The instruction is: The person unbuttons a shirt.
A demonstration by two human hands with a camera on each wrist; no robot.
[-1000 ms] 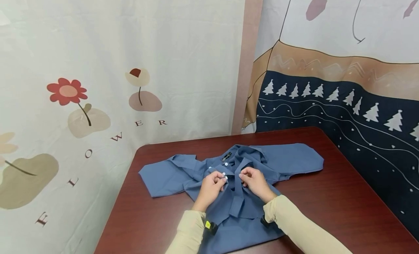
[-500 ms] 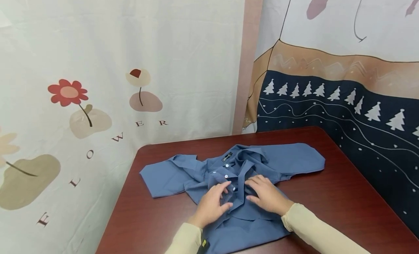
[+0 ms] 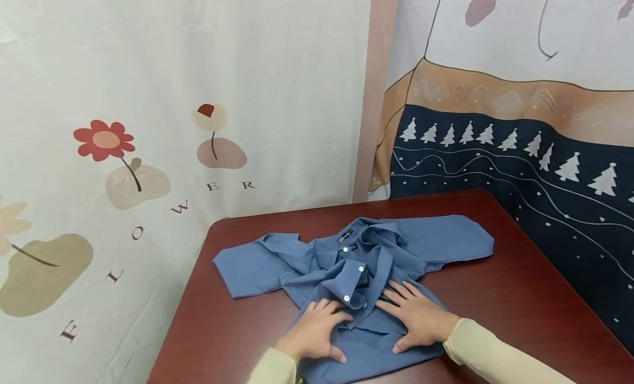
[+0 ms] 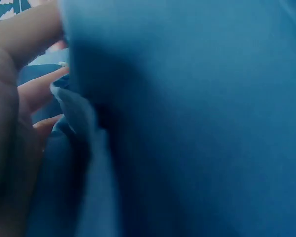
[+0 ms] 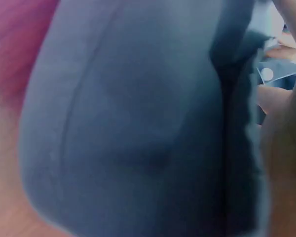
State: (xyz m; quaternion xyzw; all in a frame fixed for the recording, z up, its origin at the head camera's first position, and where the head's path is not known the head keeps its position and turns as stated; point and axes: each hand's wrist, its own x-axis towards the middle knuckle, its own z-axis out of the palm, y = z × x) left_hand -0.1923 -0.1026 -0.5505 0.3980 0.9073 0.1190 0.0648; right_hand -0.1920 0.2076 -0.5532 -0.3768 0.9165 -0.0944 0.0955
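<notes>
A blue shirt (image 3: 369, 354) with white buttons lies spread on the table, its collar toward the far edge and its sleeves out to both sides. My left hand (image 3: 314, 329) rests on the left side of the shirt's lower front, fingers spread. On the right side of the front lies my right hand (image 3: 421, 315), fingers apart and fairly straight on the cloth. Between the hands the button placket is rumpled and folded over. In the left wrist view, blue cloth (image 4: 197, 118) fills most of the picture beside the fingers (image 4: 39, 94). The right wrist view shows hemmed cloth (image 5: 138, 123) close up.
The dark red-brown table (image 3: 238, 340) has rounded far corners. Behind it hangs a pale curtain (image 3: 292, 98) with flowers and letters. At the right is a dark cloth (image 3: 475, 164) printed with white trees.
Both hands have let go of the placket near the buttons, moved down toward the near side and spread apart. The front cloth has dropped and folded over between them.
</notes>
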